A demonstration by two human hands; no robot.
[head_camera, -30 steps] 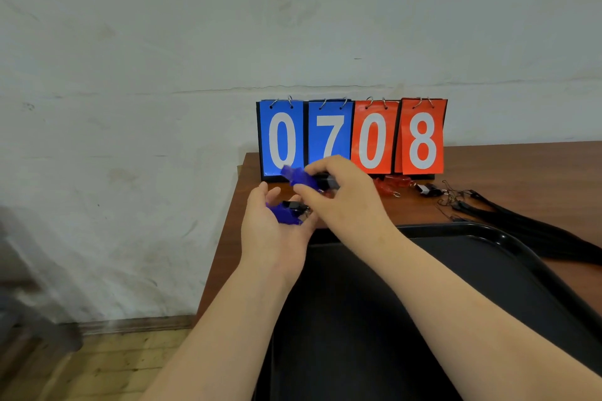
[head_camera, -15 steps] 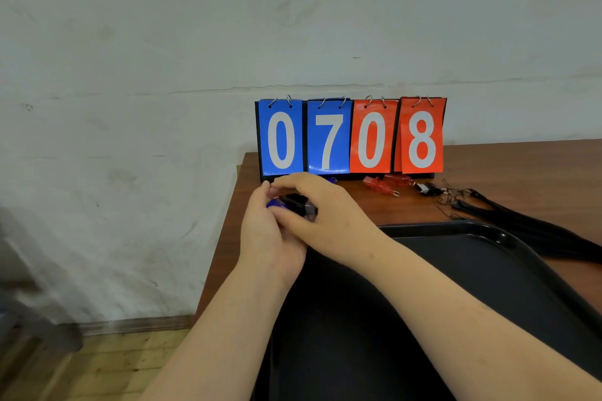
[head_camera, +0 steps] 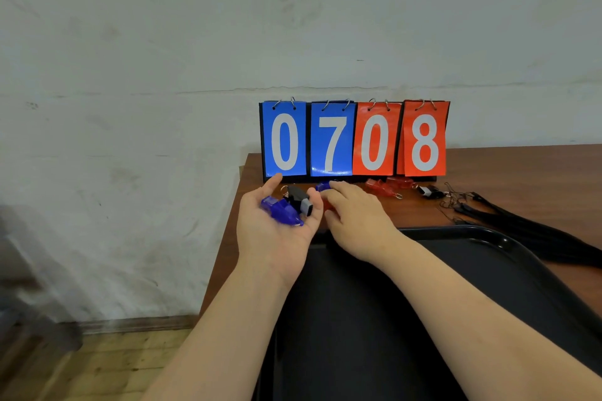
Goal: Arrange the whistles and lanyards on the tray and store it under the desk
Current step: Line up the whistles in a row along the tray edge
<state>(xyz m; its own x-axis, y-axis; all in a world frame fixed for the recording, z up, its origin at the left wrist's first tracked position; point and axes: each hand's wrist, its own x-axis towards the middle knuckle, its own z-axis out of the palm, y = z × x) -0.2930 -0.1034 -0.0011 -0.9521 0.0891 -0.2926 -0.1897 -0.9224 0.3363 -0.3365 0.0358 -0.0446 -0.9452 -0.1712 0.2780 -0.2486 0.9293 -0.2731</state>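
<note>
At the left edge of the brown wooden worktop (head_camera: 521, 166), the left hand (head_camera: 273, 234) lies palm up and loosely cupped. It cradles a translucent blue plastic whistle (head_camera: 281, 210) and a black plastic whistle with a grey mouthpiece (head_camera: 299, 200). Nothing pins them, so a tilt of the palm could roll either one over the edge to the plank floor (head_camera: 114, 368). Adding a third would likely crowd the palm and make a spill more likely.

Just beside it, the right hand (head_camera: 355, 218) is palm down with its fingers stretched out. Its fingertips are at a small blue whistle (head_camera: 323, 186) on the worktop, and I see no grip on it. A careless sweep might knock that whistle under the blue-and-red flip scoreboard reading 0708 (head_camera: 355, 140), which stands close behind.

Further right lie two translucent red whistles (head_camera: 382, 187), then a black-and-white whistle (head_camera: 430, 191). Beyond them a bundle of black lanyards (head_camera: 521, 228) has thin cords that could snag. The black plastic tray (head_camera: 482, 233) sits nearest the person, with nothing visible on it.
</note>
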